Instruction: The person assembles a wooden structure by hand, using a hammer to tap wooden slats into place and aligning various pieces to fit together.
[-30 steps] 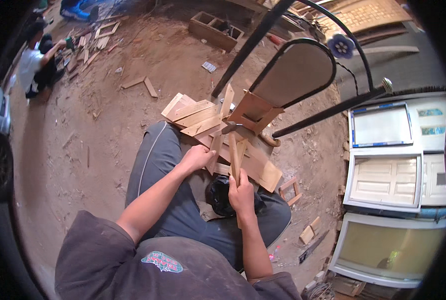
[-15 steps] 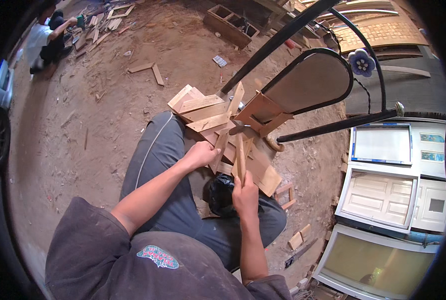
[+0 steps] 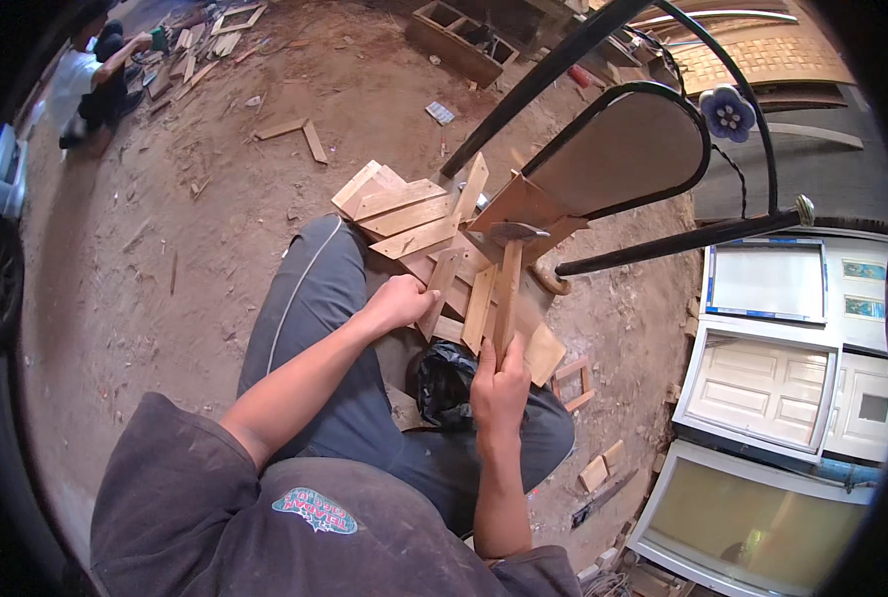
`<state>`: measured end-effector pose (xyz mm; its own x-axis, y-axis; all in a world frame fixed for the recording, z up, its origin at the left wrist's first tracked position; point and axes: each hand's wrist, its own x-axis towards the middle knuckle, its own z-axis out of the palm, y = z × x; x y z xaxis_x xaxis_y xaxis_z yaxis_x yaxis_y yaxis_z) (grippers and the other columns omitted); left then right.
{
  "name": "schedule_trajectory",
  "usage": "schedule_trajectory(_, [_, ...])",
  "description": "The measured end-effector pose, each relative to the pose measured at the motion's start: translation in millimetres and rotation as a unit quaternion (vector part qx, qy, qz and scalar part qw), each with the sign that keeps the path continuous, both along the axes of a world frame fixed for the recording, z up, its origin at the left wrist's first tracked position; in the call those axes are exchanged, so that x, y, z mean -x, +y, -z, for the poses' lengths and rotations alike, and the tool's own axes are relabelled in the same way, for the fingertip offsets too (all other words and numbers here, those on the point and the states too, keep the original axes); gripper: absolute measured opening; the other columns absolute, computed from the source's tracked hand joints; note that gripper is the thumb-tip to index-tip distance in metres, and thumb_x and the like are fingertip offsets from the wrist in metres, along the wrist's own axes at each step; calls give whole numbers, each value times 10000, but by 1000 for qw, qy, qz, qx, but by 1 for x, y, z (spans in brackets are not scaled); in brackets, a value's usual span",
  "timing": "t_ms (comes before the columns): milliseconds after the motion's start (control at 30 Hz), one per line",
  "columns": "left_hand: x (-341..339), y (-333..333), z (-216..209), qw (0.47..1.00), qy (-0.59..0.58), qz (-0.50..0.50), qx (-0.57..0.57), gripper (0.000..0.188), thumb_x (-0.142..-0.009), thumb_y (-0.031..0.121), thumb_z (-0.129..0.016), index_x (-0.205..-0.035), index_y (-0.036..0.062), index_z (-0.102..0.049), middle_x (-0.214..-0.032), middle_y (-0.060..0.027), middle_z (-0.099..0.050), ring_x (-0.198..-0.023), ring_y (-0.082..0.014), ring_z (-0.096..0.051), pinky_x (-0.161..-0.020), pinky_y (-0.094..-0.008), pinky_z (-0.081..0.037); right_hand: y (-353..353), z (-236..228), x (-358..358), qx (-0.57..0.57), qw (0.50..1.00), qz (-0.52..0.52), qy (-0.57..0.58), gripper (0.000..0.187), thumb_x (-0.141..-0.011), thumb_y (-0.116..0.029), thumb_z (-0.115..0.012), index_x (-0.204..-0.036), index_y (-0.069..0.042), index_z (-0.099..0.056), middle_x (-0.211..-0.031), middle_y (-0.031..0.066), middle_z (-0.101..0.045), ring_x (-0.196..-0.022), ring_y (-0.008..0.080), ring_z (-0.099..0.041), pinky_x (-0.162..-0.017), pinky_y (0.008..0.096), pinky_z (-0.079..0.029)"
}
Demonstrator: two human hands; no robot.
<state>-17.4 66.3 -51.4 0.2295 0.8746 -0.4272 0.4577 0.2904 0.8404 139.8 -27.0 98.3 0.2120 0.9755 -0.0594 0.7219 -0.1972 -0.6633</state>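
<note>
My right hand [image 3: 500, 386] is wrapped round the wooden handle of a hammer [image 3: 507, 298]. Its metal head hangs over the right part of the wooden work. With closed fingers my left hand [image 3: 402, 300] pinches the lower part of a short wooden strip [image 3: 445, 284], which lies slanted on the work. Beside it, another strip [image 3: 480, 304] lies between this piece and the hammer handle. Farther left, several pale slats [image 3: 404, 214] with pointed ends sit on a flat backing across my lap. Whether nails are under the hammer cannot be made out.
Just beyond the work stands a black metal frame [image 3: 533, 95] with a rounded panel [image 3: 628, 154]. A black plastic bag [image 3: 446, 383] lies between my legs. White framed panels [image 3: 757, 383] line the right side. At far left, a person [image 3: 91, 80] crouches near wood scraps.
The hammer has swung up and to the right, its head leaving the strip beside my left hand. My left hand keeps its place on the strip.
</note>
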Motion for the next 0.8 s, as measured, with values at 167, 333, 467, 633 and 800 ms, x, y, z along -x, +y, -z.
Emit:
schedule_trajectory(167, [3, -4, -6, 1000, -12, 4, 27, 484, -959, 415, -636, -902, -59, -716, -688, -226, -657, -631, -292, -662, -666, -439, -514, -3, 42, -19, 124, 987, -54, -92, 286, -1032, -249, -566, -1159, 8, -552, -884, 342, -664, -875, 545, -645, -711, 593, -483])
schedule_trajectory(333, [4, -6, -3, 1000, -6, 15, -3, 501, -954, 427, -630, -876, -61, -713, -728, -245, -666, -691, -331, -680, -688, -443, -528, -13, 47, -39, 79, 996, 32, 16, 217, -1037, -217, -564, -1104, -11, -556, -815, 236, -636, -718, 417, -615, -628, 491, -473])
schedule_trajectory(467, [0, -9, 3, 1000, 0, 4, -28, 507, -976, 436, -611, -902, -57, -702, -764, -258, -672, -687, -344, -689, -672, -455, -524, -23, 44, -55, 150, 943, 120, 272, 183, -1074, -245, -544, -1142, -75, -539, -664, -2, -481, -405, 78, -424, -352, 249, -359])
schedule_trajectory(633, [-10, -11, 8, 993, -29, -8, -111, 487, -1026, 419, -578, -947, -53, -666, -758, -224, -671, -670, -302, -690, -651, -443, -512, -34, 62, -72, 148, 907, 150, 364, 205, -1072, -252, -548, -1154, -63, -546, -660, 18, -495, -387, 100, -443, -351, 266, -386])
schedule_trajectory(800, [-12, -18, 0, 990, -11, 10, -139, 475, -1043, 410, -569, -945, -48, -654, -759, -163, -675, -727, -252, -673, -677, -413, -508, -35, 64, -81, 124, 903, 139, 387, 213, -1064, -257, -563, -1150, -62, -552, -648, 21, -500, -385, 100, -450, -349, 269, -398])
